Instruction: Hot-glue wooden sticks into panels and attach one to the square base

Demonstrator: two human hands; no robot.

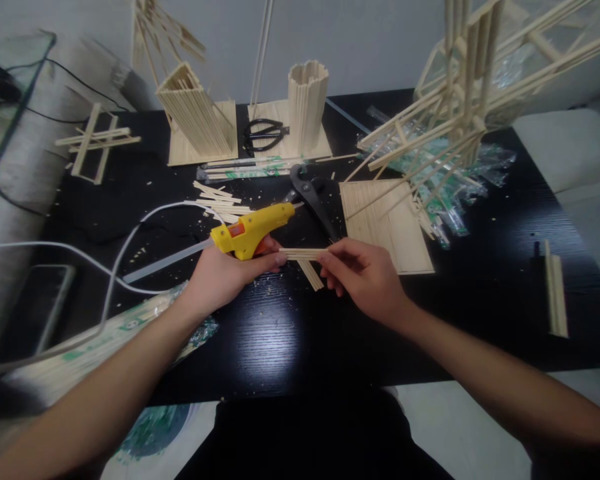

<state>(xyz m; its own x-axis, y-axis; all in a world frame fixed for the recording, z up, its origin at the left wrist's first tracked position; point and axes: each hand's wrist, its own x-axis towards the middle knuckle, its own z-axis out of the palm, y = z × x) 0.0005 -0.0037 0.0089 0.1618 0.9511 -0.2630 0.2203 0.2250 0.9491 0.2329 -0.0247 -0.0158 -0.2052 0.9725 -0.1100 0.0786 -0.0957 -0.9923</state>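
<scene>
My left hand (233,270) is closed around a yellow hot glue gun (254,229), its nozzle aimed to the right. The thumb and fingertips of that same hand also pinch one end of a small flat bundle of short wooden sticks (300,254). At the other end of the bundle, my right hand (365,270) grips it between thumb and fingers. Below the bundle another short strip of sticks (311,275) slants down to the right, partly hidden. Dark pliers (307,190) lie just beyond my hands, beside a flat panel of sticks (380,230).
A square stick tower (195,110) and a rounded one (307,100) stand at the back near black scissors (263,135). Stick frames (465,107) rise at right above plastic wrappers (450,193). A white cord (125,247) loops at left by packaged sticks (105,333).
</scene>
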